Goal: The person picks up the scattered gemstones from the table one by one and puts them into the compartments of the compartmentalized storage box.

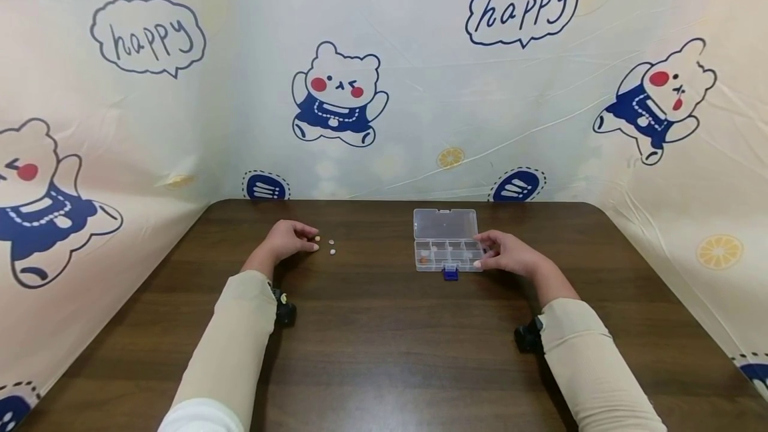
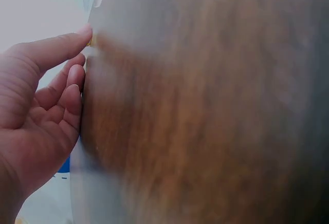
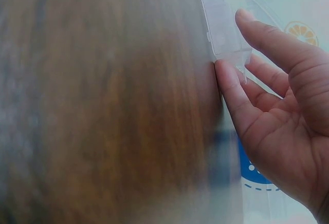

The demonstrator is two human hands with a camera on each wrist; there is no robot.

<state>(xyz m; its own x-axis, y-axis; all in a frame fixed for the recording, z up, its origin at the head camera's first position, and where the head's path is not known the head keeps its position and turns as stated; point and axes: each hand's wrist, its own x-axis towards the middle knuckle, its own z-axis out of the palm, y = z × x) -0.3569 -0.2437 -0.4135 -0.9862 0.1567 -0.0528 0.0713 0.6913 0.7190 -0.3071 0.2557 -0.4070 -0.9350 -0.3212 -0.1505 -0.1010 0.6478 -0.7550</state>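
My left hand (image 1: 291, 239) is low over the left side of the table. Its thumb and index finger stand apart around a tiny yellowish piece (image 1: 318, 239), also visible as a yellow speck (image 2: 92, 41) by the thumb tip in the left wrist view. Two tiny whitish pieces (image 1: 333, 247) lie just right of those fingertips. On the right, my right hand (image 1: 510, 252) holds the right end of a clear plastic compartment box (image 1: 449, 267), thumb in front and fingers behind. Its clear lid (image 1: 445, 224) is raised at the back. A small orange-brown item (image 1: 423, 260) sits in the front left compartment.
A blue latch (image 1: 451, 274) hangs at the box's front edge. The brown wooden table (image 1: 384, 352) ends at a printed curtain (image 1: 420, 85), which runs along the back and both sides. A black wrist camera (image 1: 285, 311) is strapped on each arm.
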